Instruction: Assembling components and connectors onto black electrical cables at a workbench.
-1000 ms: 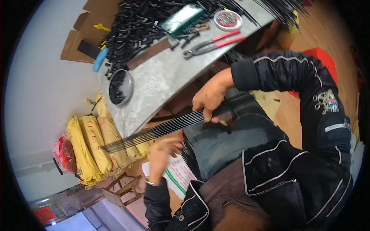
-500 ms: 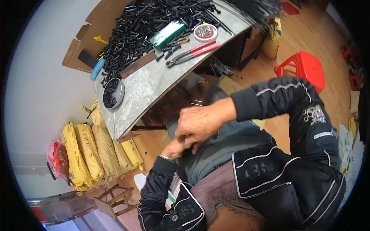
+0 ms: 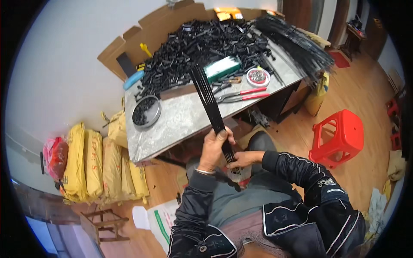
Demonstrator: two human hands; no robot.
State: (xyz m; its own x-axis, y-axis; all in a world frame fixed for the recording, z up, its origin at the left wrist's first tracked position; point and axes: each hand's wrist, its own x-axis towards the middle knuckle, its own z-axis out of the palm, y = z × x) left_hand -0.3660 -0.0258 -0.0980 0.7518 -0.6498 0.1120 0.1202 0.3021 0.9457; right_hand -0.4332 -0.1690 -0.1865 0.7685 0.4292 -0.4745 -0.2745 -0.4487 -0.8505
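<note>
A bundle of thin black rods [image 3: 209,101] stands tilted in front of me, its far end reaching over the table. My left hand [image 3: 212,151] is closed around the lower part of the bundle, thumb across it. Just below, my right hand [image 3: 247,158] has its fingers closed on the bundle's near end. Both hands are over my lap, off the table's front edge. Beyond them, red-handled pincers [image 3: 243,95] lie on the grey tabletop [image 3: 180,114], partly behind the rods.
A heap of short black parts [image 3: 202,41] covers the table's back, with more long rods [image 3: 297,45] at its right. Near the front are a round tin [image 3: 147,111], a small dish [image 3: 258,77] and a green box [image 3: 223,69]. A red stool [image 3: 342,135] stands right; yellow sacks [image 3: 94,165] left.
The view has shifted. My hands, one over the other before, are now apart, and the black rods have come into sight, raised in both of them.
</note>
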